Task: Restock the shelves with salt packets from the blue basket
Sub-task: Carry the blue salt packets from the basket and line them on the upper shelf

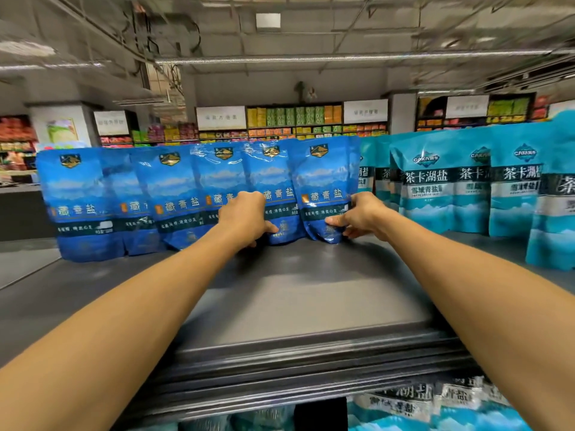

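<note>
- Supermarket aisles fill the background; a dark grey shelf carries a standing row of blue salt packets beside teal salt packets.
- Left hand curls its fingers round the lower part of one blue packet; right hand pinches the bottom of the rightmost blue packet, thumb in front.
- Blue basket: not visible.
- Judgement: glossy film looks slippery, the pouches soft yet dense; hold low at the weighted base, or they may slump or topple.
</note>
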